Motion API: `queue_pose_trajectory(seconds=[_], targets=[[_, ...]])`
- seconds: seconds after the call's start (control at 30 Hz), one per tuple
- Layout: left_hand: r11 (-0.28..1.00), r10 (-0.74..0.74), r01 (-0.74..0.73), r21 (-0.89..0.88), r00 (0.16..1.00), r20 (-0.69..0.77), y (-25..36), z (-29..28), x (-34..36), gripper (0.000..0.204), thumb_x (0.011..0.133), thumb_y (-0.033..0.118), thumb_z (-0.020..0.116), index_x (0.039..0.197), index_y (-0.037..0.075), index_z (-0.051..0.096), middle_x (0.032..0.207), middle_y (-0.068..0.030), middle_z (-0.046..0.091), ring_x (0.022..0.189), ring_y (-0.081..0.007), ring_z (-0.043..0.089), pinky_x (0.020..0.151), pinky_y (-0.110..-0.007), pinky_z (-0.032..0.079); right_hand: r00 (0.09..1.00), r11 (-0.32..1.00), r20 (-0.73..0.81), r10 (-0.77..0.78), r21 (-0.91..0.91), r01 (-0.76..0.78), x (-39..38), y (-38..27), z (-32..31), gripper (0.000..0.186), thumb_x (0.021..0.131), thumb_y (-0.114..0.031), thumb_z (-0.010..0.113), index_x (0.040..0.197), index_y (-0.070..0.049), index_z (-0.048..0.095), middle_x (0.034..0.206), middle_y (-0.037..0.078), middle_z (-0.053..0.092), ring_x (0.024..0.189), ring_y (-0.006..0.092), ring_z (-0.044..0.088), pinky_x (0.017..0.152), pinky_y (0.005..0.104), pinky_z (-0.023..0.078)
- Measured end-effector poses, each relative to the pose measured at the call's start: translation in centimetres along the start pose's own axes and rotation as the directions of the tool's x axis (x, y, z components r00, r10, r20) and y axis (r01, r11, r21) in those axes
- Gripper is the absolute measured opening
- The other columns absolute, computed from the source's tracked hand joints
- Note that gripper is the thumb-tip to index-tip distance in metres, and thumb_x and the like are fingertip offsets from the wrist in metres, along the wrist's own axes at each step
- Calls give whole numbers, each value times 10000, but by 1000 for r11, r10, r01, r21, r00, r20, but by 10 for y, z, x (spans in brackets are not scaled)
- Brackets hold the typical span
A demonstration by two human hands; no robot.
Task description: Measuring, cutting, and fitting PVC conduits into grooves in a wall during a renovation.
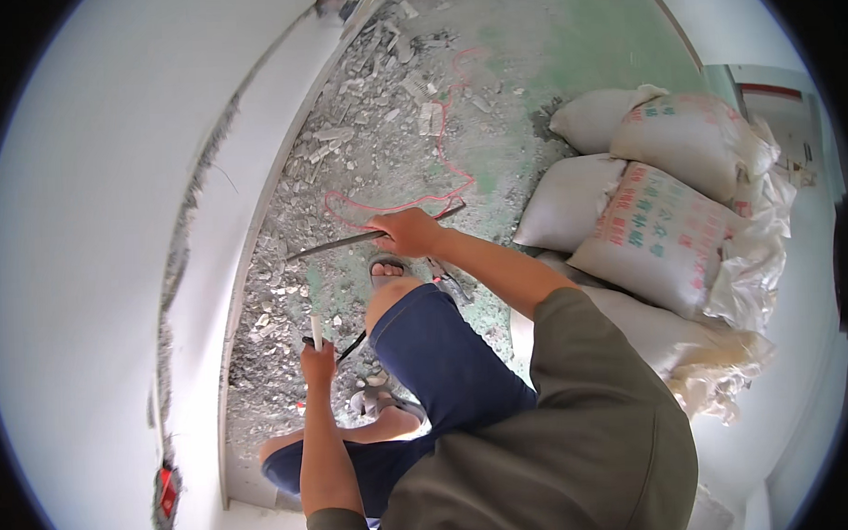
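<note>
My right hand (409, 233) is closed around a long, thin dark rod (335, 246), which sticks out on both sides of the fist above the rubble. Lower and to the left, my left hand (318, 364) is closed around a short white tube (316, 330) that points up out of the fist. A black bar-like piece (352, 346) shows beside the left fist; whether that hand holds it too is unclear. A thin red wire (440, 138) winds over the floor beyond my right hand. Near my knee lies a dark tool with some red (451, 283), partly hidden.
Broken masonry rubble (335, 137) covers the floor along the left wall. A rough groove (176, 255) runs down that white wall to a red box (167, 489) set in it. Several stuffed white sacks (661, 224) are piled at the right. My sandaled feet rest among the debris.
</note>
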State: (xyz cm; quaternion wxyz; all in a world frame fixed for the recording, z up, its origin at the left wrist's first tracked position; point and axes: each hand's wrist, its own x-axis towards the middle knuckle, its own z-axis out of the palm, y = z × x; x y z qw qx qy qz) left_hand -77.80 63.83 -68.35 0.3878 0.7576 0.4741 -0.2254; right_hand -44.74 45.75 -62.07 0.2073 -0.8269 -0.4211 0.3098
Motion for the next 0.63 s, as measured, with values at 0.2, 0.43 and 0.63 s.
queue_pose_trajectory(seconds=[0.2,0.43,0.63], targets=[[961,227,-227,160,974,13,95,-129,-98,402,843,399,668,862,-3,678,739,-199,675,719,-373,668,642,-455,488,952,968,-226,207,187,-166,-74,-51,-127,397,859,-357,629,1178,-136,547,898,134,690,817,346,664,697,462,502],[869,281,-352,347,930,238,255,-271,-237,357,837,337,648,1092,90,615,911,-226,679,885,-418,645,763,-507,493,771,700,-144,620,545,-461,-229,-145,-265,445,866,-378,613,1246,-157,543,880,158,695,824,370,664,730,453,515],[666,317,-503,550,859,401,382,-354,-290,361,875,412,610,974,65,633,840,-210,686,813,-378,675,718,-470,525,699,353,8,715,859,-371,-345,-162,-285,550,890,-377,640,1350,-109,503,1058,136,697,948,272,678,856,368,505]])
